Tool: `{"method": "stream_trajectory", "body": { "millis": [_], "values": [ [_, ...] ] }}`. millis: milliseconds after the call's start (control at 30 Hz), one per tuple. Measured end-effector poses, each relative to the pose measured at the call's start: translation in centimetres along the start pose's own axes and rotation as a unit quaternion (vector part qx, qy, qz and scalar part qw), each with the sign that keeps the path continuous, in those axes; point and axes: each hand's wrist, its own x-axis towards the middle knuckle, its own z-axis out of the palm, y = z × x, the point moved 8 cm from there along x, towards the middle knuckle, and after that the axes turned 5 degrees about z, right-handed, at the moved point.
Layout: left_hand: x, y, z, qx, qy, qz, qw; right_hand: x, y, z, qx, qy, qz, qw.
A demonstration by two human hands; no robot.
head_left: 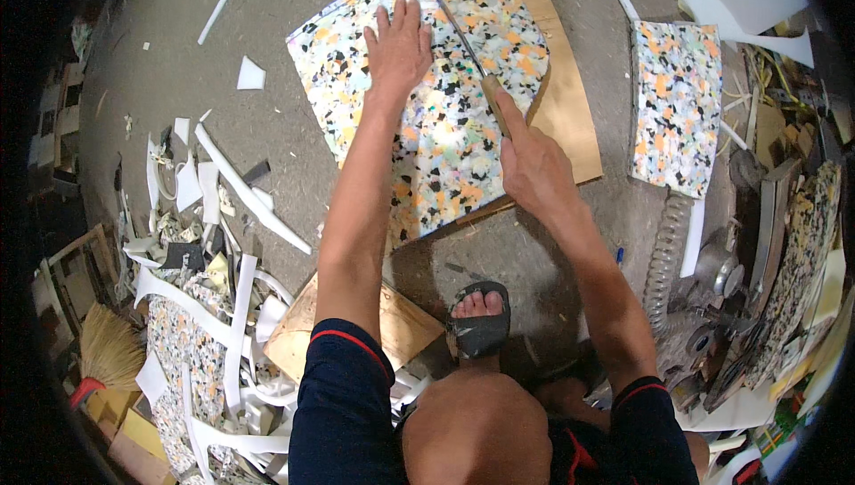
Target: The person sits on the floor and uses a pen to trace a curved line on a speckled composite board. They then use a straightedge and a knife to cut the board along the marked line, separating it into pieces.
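A large speckled foam sheet [445, 142], mottled white, orange and black, lies in front of me over a brown flat board [568, 111]. My left hand [399, 50] rests flat on the sheet with its fingers stretched out, holding nothing. In my right hand [537, 169], fingers closed round its handle, is a long thin-bladed knife [455, 29]. Its blade lies slantwise across the sheet, the tip toward the far edge, right of my left hand. Whether the blade has gone into the foam is not visible.
Foam offcuts, including a curved white strip [249, 189], lie scattered left on the grey floor [218, 97]. A straw broom [109, 347] is at far left. A wooden board [401, 316] lies near my sandalled foot [479, 317]. To the right are a speckled foam piece [677, 102] and a ribbed hose [666, 262].
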Motion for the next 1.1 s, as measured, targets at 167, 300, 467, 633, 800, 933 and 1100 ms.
{"method": "stream_trajectory", "body": {
  "millis": [167, 300, 467, 633, 800, 933, 1100],
  "values": [
    [-0.2, 0.1, 2.3, 0.055, 0.002, 0.004, 0.998, 0.9, -0.6, 0.0, -0.012, 0.014, -0.008, 1.0],
    [-0.2, 0.0, 1.9, 0.046, 0.022, 0.009, 0.999, 1.3, -0.4, 0.6, -0.018, 0.012, -0.018, 1.0],
    [-0.1, -0.2, 2.3, 0.048, 0.007, -0.001, 0.999, 0.8, -0.7, 0.1, -0.007, 0.013, -0.014, 1.0],
    [-0.1, -0.1, 2.1, 0.05, 0.03, 0.012, 0.998, 5.5, -2.4, 0.1, -0.003, -0.008, 0.004, 1.0],
    [-0.3, -0.1, 1.9, 0.033, 0.029, 0.012, 0.999, 5.5, -0.7, 2.0, -0.043, -0.05, 0.039, 0.997],
    [-0.2, -0.2, 1.9, 0.033, 0.031, 0.013, 0.999, -1.1, 2.2, 2.1, -0.066, -0.05, 0.028, 0.996],
    [-1.6, -1.8, 0.5, -0.084, 0.026, -0.024, 0.996, -10.3, 5.1, 1.1, -0.039, -0.115, 0.106, 0.987]
  ]
}}
